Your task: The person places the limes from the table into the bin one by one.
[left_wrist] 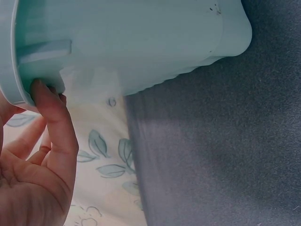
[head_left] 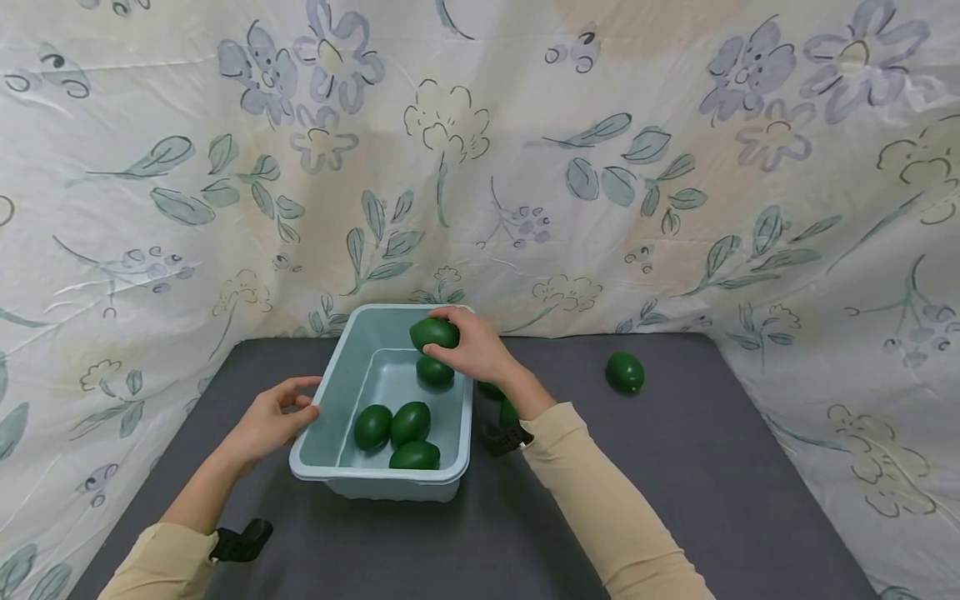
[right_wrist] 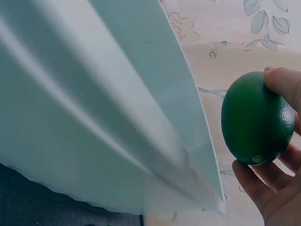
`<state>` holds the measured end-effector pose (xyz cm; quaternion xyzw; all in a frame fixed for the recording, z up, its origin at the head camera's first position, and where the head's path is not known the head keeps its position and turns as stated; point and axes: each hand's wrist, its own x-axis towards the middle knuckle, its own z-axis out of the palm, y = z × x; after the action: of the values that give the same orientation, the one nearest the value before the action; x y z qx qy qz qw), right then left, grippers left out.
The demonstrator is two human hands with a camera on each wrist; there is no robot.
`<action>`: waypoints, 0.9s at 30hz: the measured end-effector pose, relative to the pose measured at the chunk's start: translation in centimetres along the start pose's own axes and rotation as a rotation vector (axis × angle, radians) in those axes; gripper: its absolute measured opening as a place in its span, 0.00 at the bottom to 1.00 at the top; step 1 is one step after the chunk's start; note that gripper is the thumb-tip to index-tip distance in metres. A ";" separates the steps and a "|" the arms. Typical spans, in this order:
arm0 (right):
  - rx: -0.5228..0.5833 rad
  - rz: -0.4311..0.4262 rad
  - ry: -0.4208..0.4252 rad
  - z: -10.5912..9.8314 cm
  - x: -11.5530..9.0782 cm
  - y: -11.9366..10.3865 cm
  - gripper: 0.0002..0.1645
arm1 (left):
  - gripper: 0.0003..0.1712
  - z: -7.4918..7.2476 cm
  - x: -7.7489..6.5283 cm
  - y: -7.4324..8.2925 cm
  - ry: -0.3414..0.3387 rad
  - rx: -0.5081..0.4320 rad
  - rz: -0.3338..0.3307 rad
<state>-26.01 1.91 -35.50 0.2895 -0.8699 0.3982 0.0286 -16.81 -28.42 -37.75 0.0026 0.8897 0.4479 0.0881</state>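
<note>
On the dark grey table (head_left: 735, 483), as the head view shows, a light blue-green rectangular plastic basin (head_left: 375, 475) stands before a pale cloth backdrop (head_left: 480, 167) printed with lilac flowers and grey-green leaves. Your left hand (head_left: 270, 421) grips the basin's left rim. Your right hand (head_left: 476, 343) pinches a glossy dark green oval fruit (head_left: 433, 333) above the far right part of the basin. Four similar green fruits (head_left: 410, 423) lie inside: three grouped at the near end, one farther back along the right side. Two partly hidden fruits (head_left: 510, 412) lie just beside the basin's right wall, near your right wrist. One separate green fruit (head_left: 625, 372) lies well apart, farther right.

Through the left wrist view, observe one of your fingertips placed under the rim, against the outer wall.

Through the right wrist view, observe your thumb and fingers around the held fruit, which is apart from the basin's wall.
</note>
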 end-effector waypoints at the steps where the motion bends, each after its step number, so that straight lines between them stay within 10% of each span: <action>1: 0.004 0.000 -0.006 0.1 0.0 -0.1 0.30 | 0.32 0.0 0.0 0.0 0.000 0.000 -0.002; 27: 0.003 0.007 -0.056 1.2 1.4 -2.0 0.34 | 0.32 -0.1 0.1 0.1 -0.004 -0.003 -0.009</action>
<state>-25.87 -0.62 -34.59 0.2976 -0.8708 0.3914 0.0023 -16.92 -28.38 -37.64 -0.0008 0.8889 0.4489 0.0918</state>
